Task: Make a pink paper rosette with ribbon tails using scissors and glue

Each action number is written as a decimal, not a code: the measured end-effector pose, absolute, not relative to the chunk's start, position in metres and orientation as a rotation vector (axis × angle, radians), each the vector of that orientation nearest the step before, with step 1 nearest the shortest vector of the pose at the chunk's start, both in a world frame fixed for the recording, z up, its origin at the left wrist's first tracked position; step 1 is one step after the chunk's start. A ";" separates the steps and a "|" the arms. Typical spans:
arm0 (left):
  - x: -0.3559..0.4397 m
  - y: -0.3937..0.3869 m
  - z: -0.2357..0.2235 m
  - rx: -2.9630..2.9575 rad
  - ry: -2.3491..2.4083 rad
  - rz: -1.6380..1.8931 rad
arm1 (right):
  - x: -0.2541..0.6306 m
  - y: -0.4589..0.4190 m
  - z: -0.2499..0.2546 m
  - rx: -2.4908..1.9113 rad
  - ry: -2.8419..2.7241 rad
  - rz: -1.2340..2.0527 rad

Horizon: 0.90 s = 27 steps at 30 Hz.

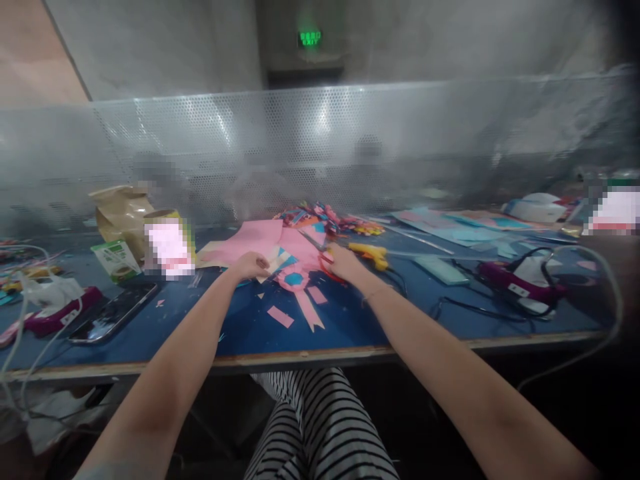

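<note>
My left hand (250, 265) is closed, its fingertips on a cream paper piece (274, 262) with blue triangles by it. In my right hand (344, 263) are scissors (311, 239) with red handles, their blades pointing up and left over pink paper. Between and just below the hands lies a pink paper rosette (293, 278) with a blue centre and a notched tail. Two small pink paper rectangles (281, 317) rest near that tail. Large pink sheets (250, 241) spread behind my left hand.
A yellow glue gun (370, 255) lies right of my right hand, near colourful scraps (327, 217). Further right are blue sheets (440, 227) and a purple power strip (517, 287) with cables. On the left are a phone (115, 313), a green-white packet (116, 261) and a brown bag (120, 213).
</note>
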State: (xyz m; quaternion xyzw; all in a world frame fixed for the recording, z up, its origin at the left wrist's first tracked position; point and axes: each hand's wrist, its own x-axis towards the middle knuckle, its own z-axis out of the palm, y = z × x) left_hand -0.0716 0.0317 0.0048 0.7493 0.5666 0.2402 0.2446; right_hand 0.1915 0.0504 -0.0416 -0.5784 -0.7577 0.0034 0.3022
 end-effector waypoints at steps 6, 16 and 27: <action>-0.066 0.025 0.005 1.961 1.578 0.561 | 0.192 0.047 -0.039 -1.500 -1.975 0.061; -0.042 0.015 0.009 2.157 1.260 0.878 | 0.174 0.033 -0.020 -0.946 -1.495 0.906; -0.019 -0.001 0.011 1.975 1.149 0.879 | 0.161 0.003 -0.007 -0.859 -1.713 0.984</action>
